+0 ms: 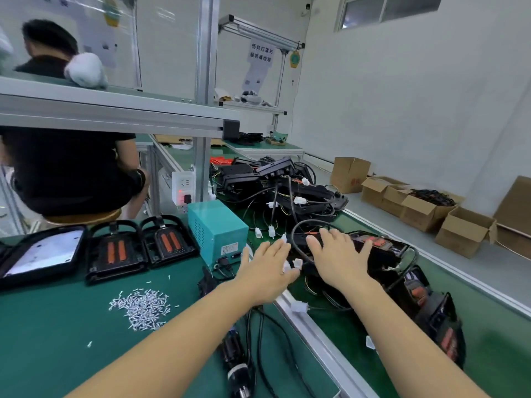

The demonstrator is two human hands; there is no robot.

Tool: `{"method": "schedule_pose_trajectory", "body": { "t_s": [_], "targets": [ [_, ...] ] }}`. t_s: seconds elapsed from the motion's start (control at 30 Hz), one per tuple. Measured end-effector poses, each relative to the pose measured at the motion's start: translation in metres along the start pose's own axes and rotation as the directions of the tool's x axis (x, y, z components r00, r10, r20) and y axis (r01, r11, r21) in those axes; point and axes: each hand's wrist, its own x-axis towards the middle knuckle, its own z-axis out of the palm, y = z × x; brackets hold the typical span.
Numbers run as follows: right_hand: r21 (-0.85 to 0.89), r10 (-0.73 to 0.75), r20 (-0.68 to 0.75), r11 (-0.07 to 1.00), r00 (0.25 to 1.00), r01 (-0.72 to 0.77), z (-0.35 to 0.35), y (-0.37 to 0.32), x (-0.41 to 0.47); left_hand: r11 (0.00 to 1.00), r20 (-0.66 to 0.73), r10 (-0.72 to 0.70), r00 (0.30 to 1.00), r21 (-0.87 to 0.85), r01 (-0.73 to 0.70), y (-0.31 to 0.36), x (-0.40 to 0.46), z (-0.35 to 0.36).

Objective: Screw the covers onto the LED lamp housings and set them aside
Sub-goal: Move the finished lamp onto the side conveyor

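Both hands reach out over the right edge of the desk (57,334), toward the belt-like surface alongside it, where black lamp housings lie tangled in their own cables. The left hand (265,275) has its fingers straight and spread, holding nothing; its fingertips are at or just over a cluster of white connectors (293,265). The right hand (337,261) is also flat and open, palm down on or just above the nearest housing (382,247) — contact cannot be told for certain.

The main risk here is the wiring. A black cable loop (298,234) arches right between the two hands, and more leads trail toward the heap of housings (275,179) at the far end. If the person lifts the near housing without freeing its lead, it could drag a neighbour along or strain a connector. A snagged cable could also sweep back across the desk into the pile of screws (143,307) and scatter them.

Two open housings (115,251) with orange strips wait near the far edge of the desk, beside a teal power box (217,228), and a cover (43,254) lies at the left edge. The electric screwdriver (237,360) lies by the near right edge — its cord runs under the left forearm, so a quick pull back could catch it.
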Motion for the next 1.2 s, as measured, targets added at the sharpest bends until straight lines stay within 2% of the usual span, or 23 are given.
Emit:
{"method": "schedule_pose_trajectory", "body": {
  "t_s": [0.3,0.63,1.0,1.1,1.2],
  "targets": [
    [0.130,-0.258,0.126,0.962,0.958,0.242,0.041,-0.110,-0.047,0.959,-0.126,-0.270,0.955,0.058,0.278,-0.105,-0.083,-0.004],
    [0.248,-0.517,0.234,0.851,0.823,0.464,0.079,-0.238,-0.111,0.851,-0.213,-0.493,0.843,0.082,0.519,-0.186,-0.189,-0.017],
    [0.304,-0.714,0.224,0.698,0.664,0.648,0.117,-0.324,-0.163,0.726,-0.261,-0.653,0.711,0.050,0.685,-0.256,-0.281,-0.018],
    [0.273,-0.741,0.240,0.672,0.628,0.689,0.129,-0.335,-0.173,0.687,-0.321,-0.677,0.663,0.047,0.725,-0.277,-0.299,-0.025],
    [0.246,-0.741,0.207,0.671,0.639,0.699,0.138,-0.339,-0.179,0.654,-0.436,-0.658,0.614,0.073,0.753,-0.302,-0.309,-0.040]
  ]
}}
